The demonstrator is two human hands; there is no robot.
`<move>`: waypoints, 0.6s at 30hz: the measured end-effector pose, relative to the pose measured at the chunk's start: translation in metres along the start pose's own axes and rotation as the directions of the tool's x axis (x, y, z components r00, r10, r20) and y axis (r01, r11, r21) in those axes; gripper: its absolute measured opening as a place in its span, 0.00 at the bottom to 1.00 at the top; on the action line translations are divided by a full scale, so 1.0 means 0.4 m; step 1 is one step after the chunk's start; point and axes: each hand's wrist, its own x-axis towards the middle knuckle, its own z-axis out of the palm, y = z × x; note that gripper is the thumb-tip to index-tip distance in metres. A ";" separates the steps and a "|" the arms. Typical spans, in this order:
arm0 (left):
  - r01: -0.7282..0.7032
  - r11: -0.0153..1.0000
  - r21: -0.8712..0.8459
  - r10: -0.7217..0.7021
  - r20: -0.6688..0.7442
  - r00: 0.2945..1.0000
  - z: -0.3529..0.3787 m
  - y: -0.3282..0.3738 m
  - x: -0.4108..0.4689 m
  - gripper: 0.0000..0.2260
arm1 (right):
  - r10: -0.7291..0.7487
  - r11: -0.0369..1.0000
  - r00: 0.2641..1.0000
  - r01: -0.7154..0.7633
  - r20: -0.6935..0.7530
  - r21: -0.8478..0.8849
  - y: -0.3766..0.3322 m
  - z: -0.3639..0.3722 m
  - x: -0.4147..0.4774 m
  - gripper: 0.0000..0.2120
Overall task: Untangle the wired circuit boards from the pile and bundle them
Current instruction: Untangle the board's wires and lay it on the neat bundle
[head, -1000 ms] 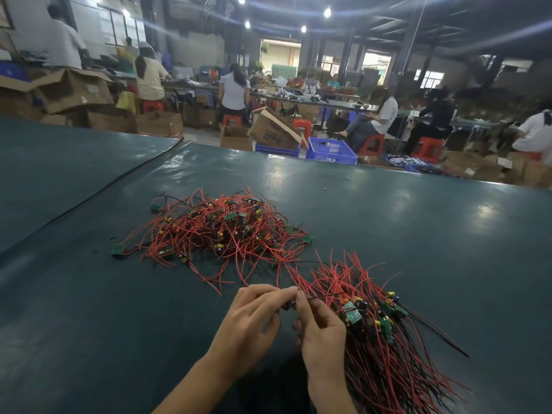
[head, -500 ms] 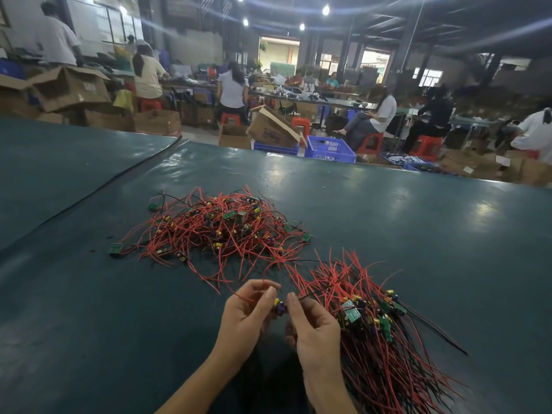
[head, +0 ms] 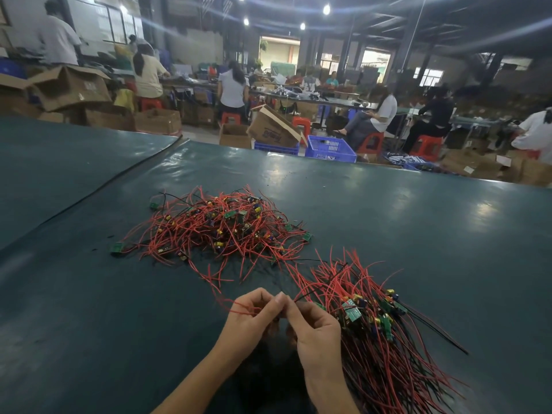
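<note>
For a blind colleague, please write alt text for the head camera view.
A person's left hand and right hand pinch wires over a dark green table. A tangled pile of red-wired circuit boards lies beyond them, and a straighter bundle lies to their right. Workers sit behind.

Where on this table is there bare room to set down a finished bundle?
Bare table lies left of the left hand, nearer than the tangled pile. More lies right of that pile, beyond the sorted bundle, up to the far edge. Crowded: the gap between pile and bundle, crossed by stray wires, and beside the right hand; both hands pinch loose wires.
</note>
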 end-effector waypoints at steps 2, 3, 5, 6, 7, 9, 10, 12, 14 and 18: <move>0.006 1.000 0.018 -0.005 -0.008 1.000 -0.004 0.002 0.001 0.14 | -0.009 0.999 1.000 0.008 -0.028 -0.035 0.001 -0.003 -0.001 0.12; 0.006 1.000 0.027 -0.006 0.005 1.000 -0.006 0.002 0.002 0.15 | -0.016 0.999 0.999 0.015 -0.038 -0.046 0.000 -0.005 -0.001 0.13; 0.019 0.999 0.048 -0.023 0.079 0.997 -0.012 0.003 0.003 0.16 | -0.017 0.999 0.999 0.015 -0.043 -0.048 0.002 -0.008 0.004 0.14; 0.024 0.998 0.064 -0.032 0.119 0.992 -0.014 0.004 0.003 0.15 | -0.018 0.999 0.999 0.017 -0.037 -0.049 0.003 -0.009 0.007 0.14; 0.025 0.996 0.081 -0.037 0.144 0.989 -0.014 0.006 0.002 0.14 | -0.022 0.998 0.999 0.020 -0.034 -0.052 0.003 -0.010 0.008 0.14; 0.025 0.993 0.114 -0.041 0.140 0.989 -0.013 0.009 0.001 0.13 | -0.026 0.999 0.999 0.024 -0.040 -0.044 0.008 -0.007 0.008 0.13; 0.024 0.992 0.123 -0.039 0.122 0.992 -0.013 0.010 0.001 0.14 | -0.024 0.999 0.999 0.022 -0.048 -0.036 0.010 -0.005 0.008 0.12; 0.032 0.995 0.097 -0.039 0.071 0.997 -0.015 0.010 0.002 0.15 | -0.011 1.000 0.996 0.012 -0.091 0.010 0.004 -0.003 0.012 0.10; 0.054 0.997 0.058 -0.055 0.022 0.998 -0.021 0.014 0.005 0.16 | 0.002 0.994 0.986 0.017 -0.167 0.110 -0.013 -0.013 0.024 0.08; 0.058 0.998 0.026 -0.059 0.026 0.998 -0.031 0.021 0.011 0.16 | -0.015 0.963 0.957 0.092 -0.288 0.254 -0.047 -0.048 0.046 0.13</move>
